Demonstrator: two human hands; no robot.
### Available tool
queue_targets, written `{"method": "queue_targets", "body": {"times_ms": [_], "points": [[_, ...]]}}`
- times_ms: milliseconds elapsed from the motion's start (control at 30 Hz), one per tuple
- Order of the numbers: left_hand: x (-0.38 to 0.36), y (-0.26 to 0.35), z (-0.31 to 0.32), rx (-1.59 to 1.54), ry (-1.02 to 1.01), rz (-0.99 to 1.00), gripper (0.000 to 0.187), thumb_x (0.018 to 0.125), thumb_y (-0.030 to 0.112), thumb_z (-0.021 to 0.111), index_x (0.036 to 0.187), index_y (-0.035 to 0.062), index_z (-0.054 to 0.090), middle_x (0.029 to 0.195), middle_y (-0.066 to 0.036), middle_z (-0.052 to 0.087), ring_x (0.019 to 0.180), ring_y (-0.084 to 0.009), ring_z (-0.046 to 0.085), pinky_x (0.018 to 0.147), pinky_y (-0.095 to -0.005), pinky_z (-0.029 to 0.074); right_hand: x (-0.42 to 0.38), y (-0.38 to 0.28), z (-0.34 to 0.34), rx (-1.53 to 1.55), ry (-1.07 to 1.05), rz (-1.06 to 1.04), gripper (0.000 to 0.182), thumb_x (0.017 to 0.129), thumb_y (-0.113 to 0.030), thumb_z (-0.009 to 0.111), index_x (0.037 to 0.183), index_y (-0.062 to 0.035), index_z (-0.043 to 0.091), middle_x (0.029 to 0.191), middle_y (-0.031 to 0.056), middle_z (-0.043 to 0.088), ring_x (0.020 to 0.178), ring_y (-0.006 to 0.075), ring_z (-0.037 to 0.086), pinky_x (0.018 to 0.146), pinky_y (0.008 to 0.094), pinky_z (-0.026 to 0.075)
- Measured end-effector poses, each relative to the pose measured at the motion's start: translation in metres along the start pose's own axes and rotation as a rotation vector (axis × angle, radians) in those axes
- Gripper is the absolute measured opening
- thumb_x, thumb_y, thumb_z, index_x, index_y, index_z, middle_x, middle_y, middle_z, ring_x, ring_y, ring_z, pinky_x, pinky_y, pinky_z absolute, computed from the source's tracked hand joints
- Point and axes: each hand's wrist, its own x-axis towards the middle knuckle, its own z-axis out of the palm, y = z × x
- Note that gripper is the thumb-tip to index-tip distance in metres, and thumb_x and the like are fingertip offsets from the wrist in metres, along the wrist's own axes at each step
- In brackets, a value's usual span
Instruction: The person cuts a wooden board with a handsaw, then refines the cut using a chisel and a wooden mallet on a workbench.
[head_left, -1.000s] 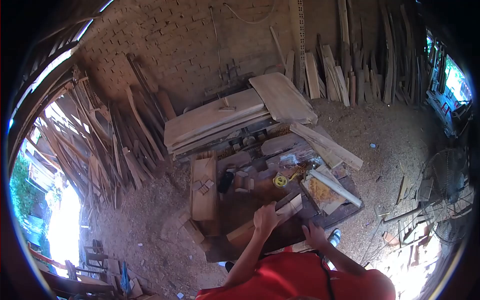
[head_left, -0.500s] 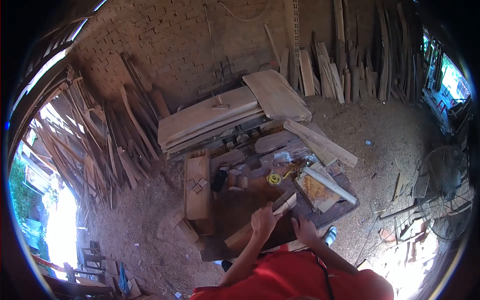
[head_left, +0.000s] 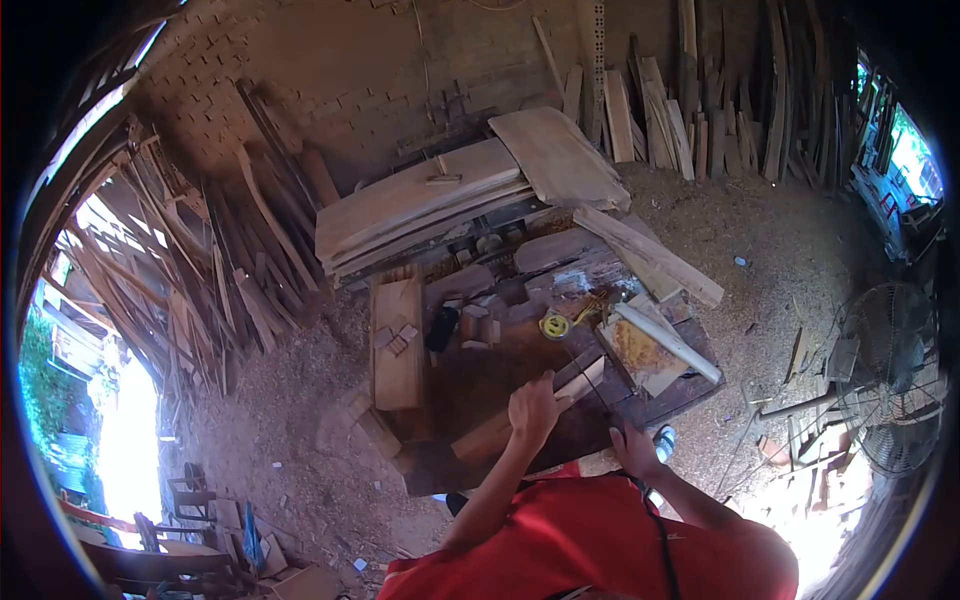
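My left hand (head_left: 534,408) grips this long, pale wooden strip (head_left: 584,384); my right hand's (head_left: 636,449) hold, I can't tell. Weak pressure risks slipping.

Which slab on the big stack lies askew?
The rightmost slab: it slants down to the right, overlapping the lined-up slabs, which slant down to the left.

Single head-mounted view, set above the wearer's red shirt (head_left: 600,545), which fills the lower edge. Lens faces forward and steeply down at the surface (head_left: 470,380), near the middle of its coverage. Range to the surface: moderate, within reach of the left hand (head_left: 533,408) and right hand (head_left: 636,448). Wide, rounded coverage extends beyond the surface to the brick wall (head_left: 330,60), and right of it to a fan (head_left: 885,350).
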Motion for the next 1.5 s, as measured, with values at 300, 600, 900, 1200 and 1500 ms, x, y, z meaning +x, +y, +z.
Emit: {"method": "queue_targets", "body": {"times_ms": [300,600,900,1200,1500], "points": [[0.006,0.000,-0.005,-0.014,-0.002,0.004,0.046,0.078,0.040,0.090,0.106,0.0091,0.069,0.090,-0.016,0.077,0.088,-0.0375,0.077,0.076,-0.0481,0.062,0.003,0.006,-0.001,-0.016,-0.098,0.083,0.049,0.110,-0.037,0.051,0.135,0.0046,0.056,0.098,0.0382,0.069,0.095,0.0586,0.067,0.083,0.0653,0.053],[0.014,-0.014,0.005,-0.044,0.002,0.045,0.053,0.074,0.044,0.092,0.109,0.0090,0.072,0.097,-0.016,0.078,0.092,-0.0399,0.076,0.081,-0.0491,0.062,0.024,-0.008,0.001,-0.017,-0.006,0.002,0.040,0.111,-0.039,0.051,0.120,-0.0009,0.058,0.086,0.0350,0.069,0.086,0.0594,0.067,0.074,0.0677,0.052],[0.016,-0.019,0.007,-0.079,-0.061,0.031,0.055,0.075,0.043,0.091,0.113,0.0092,0.072,0.093,-0.018,0.078,0.091,-0.0392,0.077,0.081,-0.0481,0.062,0.019,0.009,0.005,-0.014,-0.161,0.170,0.045,0.111,-0.035,0.053,0.120,0.0077,0.059,0.087,0.0343,0.068,0.085,0.0575,0.067,0.072,0.0634,0.050],[0.020,-0.022,0.004,-0.099,-0.044,0.023,0.051,0.074,0.040,0.092,0.109,0.0087,0.072,0.091,-0.017,0.078,0.088,-0.0386,0.077,0.078,-0.0475,0.062,0.017,0.011,0.021,-0.042,-0.071,0.049,0.046,0.112,-0.035,0.053,0.121,0.0094,0.060,0.089,0.0334,0.067,0.087,0.0547,0.067,0.075,0.0592,0.049],[0.012,-0.018,0.005,-0.093,-0.056,0.029,0.046,0.074,0.038,0.091,0.105,0.0096,0.072,0.091,-0.016,0.077,0.085,-0.0374,0.077,0.076,-0.0471,0.062,0.033,0.002,0.019,0.001,-0.193,0.216,0.042,0.111,-0.035,0.054,0.121,0.0054,0.059,0.088,0.0384,0.067,0.090,0.0603,0.065,0.072,0.0636,0.050]]}}
